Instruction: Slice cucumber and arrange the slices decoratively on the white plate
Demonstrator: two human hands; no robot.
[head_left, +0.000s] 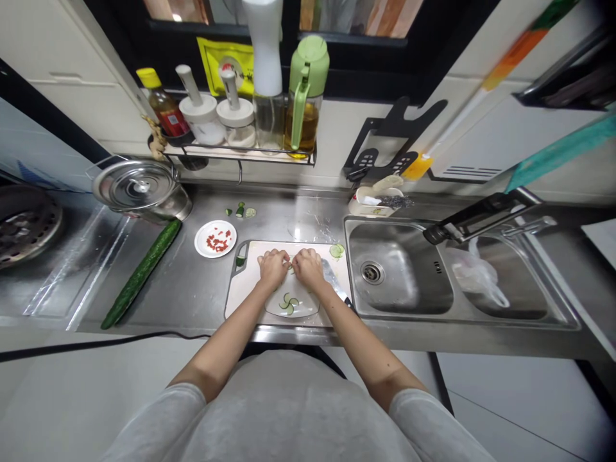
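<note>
My left hand [272, 266] and my right hand [308, 267] meet over a pale cutting board [245, 289], fingers curled together and pinching a thin green cucumber slice [290, 262] between them. Just below the hands lies a small white plate [303, 308] with a few curved cucumber slices [287, 303] on it. A knife [335, 282] rests on the board beside my right wrist. More cucumber slices [337, 250] lie at the board's far right corner, and a cucumber end piece [239, 261] sits at its far left.
A whole cucumber [142, 273] lies left on the steel counter [192, 289]. A small white dish [215, 239] holds red bits. A lidded steel pot [139, 187] stands behind, under a shelf of bottles [240, 151]. A double sink [399, 276] and faucet [481, 218] are right.
</note>
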